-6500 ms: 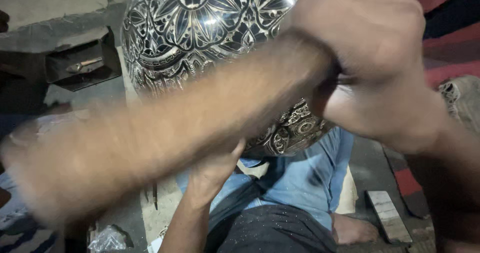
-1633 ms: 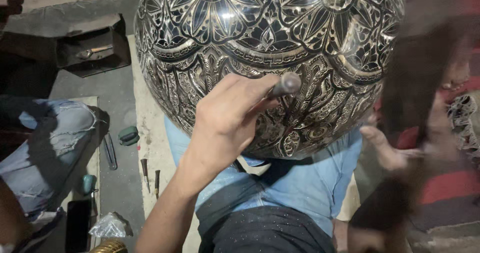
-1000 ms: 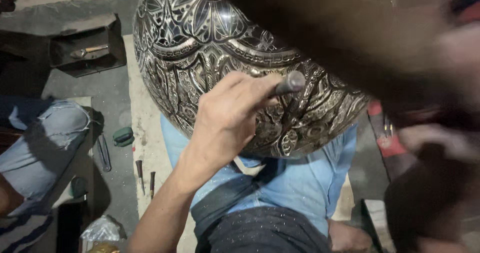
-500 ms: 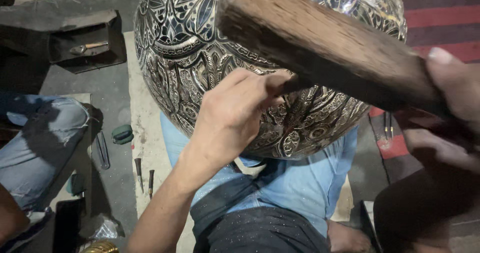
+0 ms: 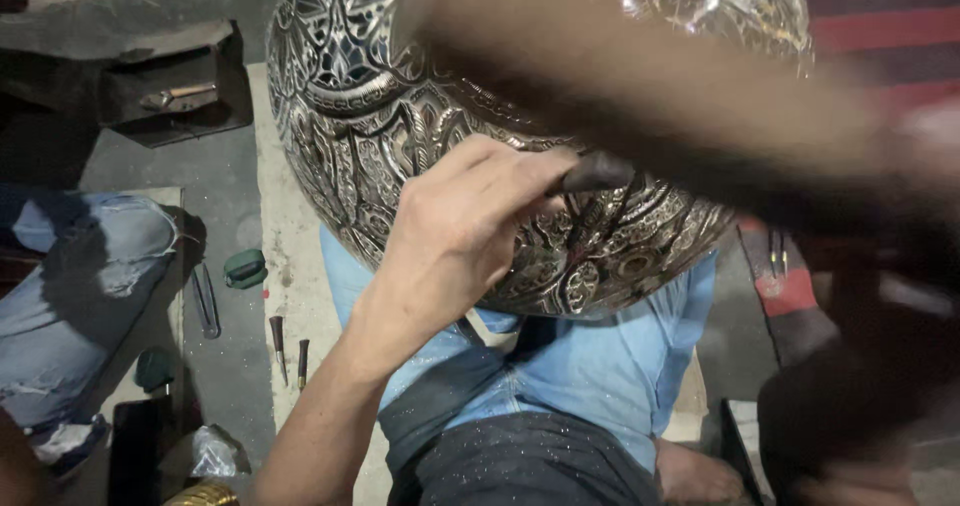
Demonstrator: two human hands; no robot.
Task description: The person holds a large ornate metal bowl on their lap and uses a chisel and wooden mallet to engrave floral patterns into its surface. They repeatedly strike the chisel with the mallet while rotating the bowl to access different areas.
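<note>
Engraved metal vessel point(image 5: 400, 126) resting on the person's lap, above the blue jeans point(image 5: 600, 366). Left hand point(image 5: 455, 236) lies against the vessel's lower wall, fingers point(image 5: 500, 171) clamped on a dark chisel point(image 5: 598, 173) touching it. A blurred wooden mallet point(image 5: 640, 86) crosses the vessel; right hand's grip cannot be told.

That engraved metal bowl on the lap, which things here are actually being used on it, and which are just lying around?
In use:
engraved metal bowl
left hand holding a chisel against it
wooden mallet, blurred in motion

Lying about:
two small punches on the floor
green object
dark tray with a tool
plastic bag
</note>
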